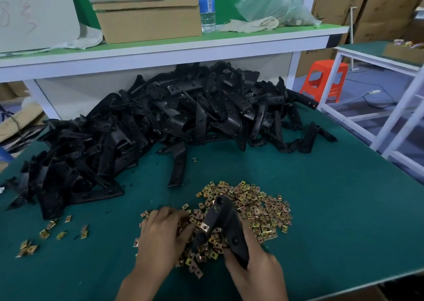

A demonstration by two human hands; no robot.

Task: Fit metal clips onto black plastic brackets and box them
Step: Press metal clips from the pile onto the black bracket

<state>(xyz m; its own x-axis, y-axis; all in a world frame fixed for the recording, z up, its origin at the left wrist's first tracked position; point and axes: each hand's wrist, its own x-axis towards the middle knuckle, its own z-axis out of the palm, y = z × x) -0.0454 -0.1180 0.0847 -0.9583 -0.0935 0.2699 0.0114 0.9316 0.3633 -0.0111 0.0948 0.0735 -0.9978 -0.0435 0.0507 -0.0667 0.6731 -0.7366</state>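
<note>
My right hand point(254, 271) grips a black plastic bracket point(226, 222) by its lower end and holds it over a heap of small gold metal clips point(259, 211). One clip point(205, 227) sits on the bracket's left arm. My left hand point(160, 236) rests palm down on the left side of the clip heap, its fingers curled among the clips next to the bracket. A large pile of black brackets point(160, 126) fills the back of the green table point(332, 209). One loose bracket point(177, 163) lies between the pile and the clips.
Stray clips point(48, 234) lie scattered at the front left. On the shelf above stand a cardboard box point(149, 20), a water bottle point(206, 4) and a plastic bag point(273, 2). An orange stool point(323, 80) and a white frame point(378, 107) stand off to the right.
</note>
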